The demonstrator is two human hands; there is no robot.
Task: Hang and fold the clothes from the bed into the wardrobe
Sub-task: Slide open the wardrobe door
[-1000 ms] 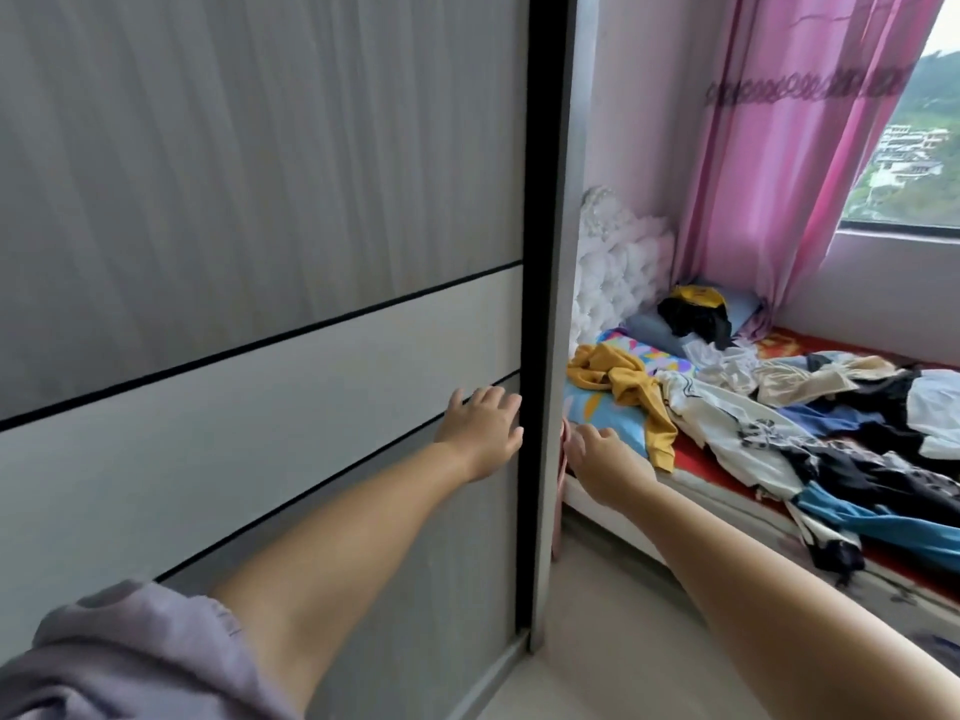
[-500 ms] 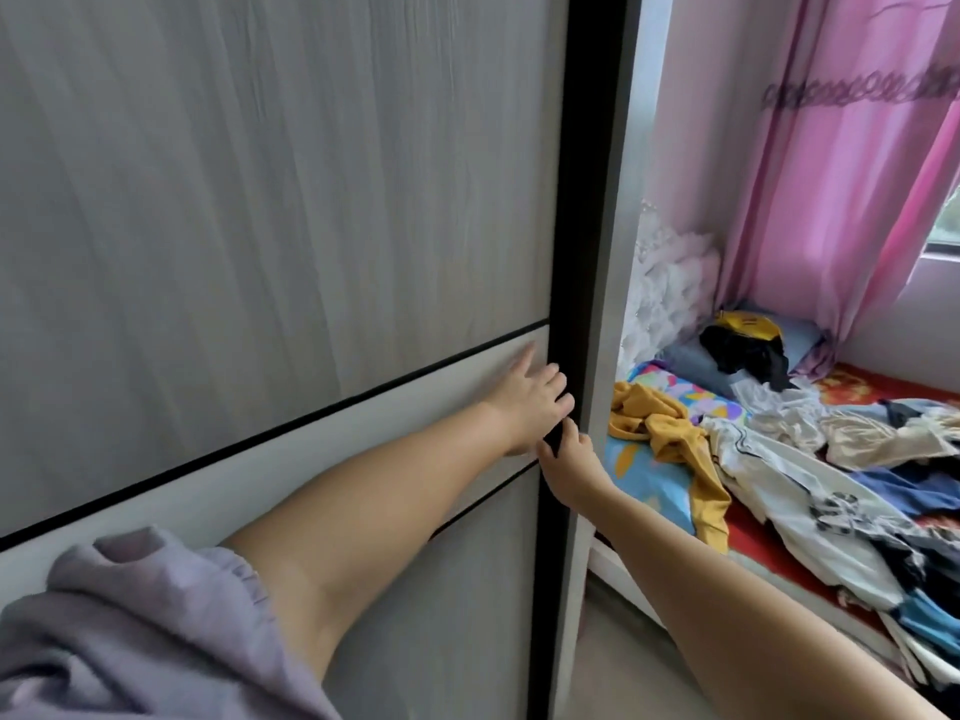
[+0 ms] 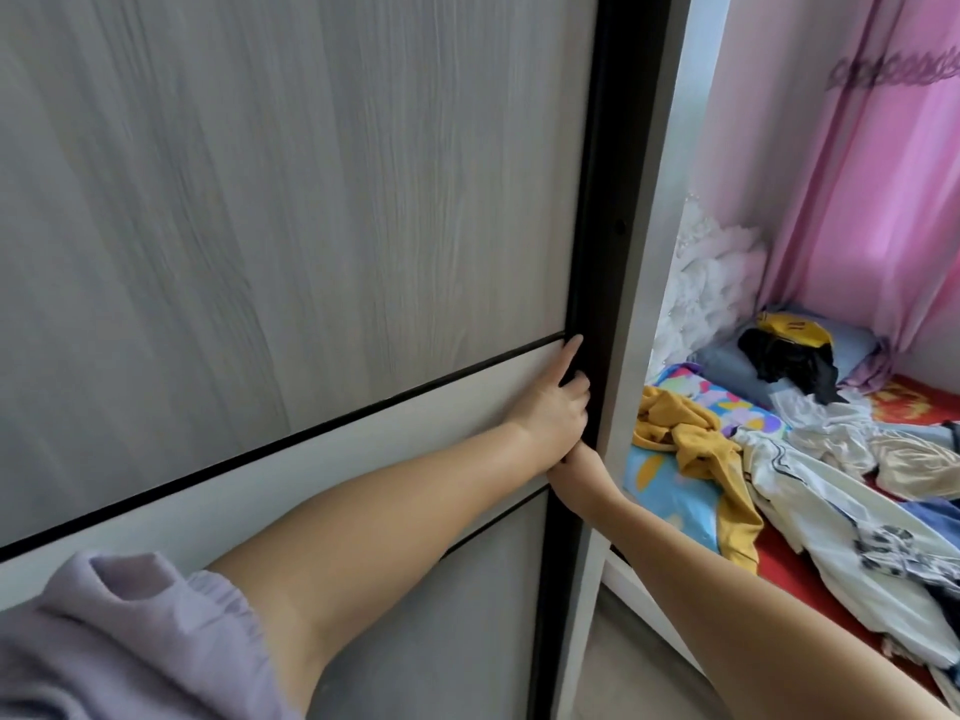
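hands (image 3: 558, 407) now both curl round the wardrobe door's dark edge (image 3: 597, 283), right mostly hidden.

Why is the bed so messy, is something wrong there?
Yes: the clothes lie in a loose heap on the bed, unfolded. A mustard-yellow top is crumpled near the bed's edge, and a black garment is dumped across the grey-blue pillow. Nothing looks torn.

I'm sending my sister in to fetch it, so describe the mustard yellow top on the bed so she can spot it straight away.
Look at the bed beside the wardrobe door, at the end near the pillows. The mustard yellow top lies crumpled on the bright patterned sheet, at the edge of the pile nearest the wardrobe. It is the only large yellow garment; its neighbours are white and cream.
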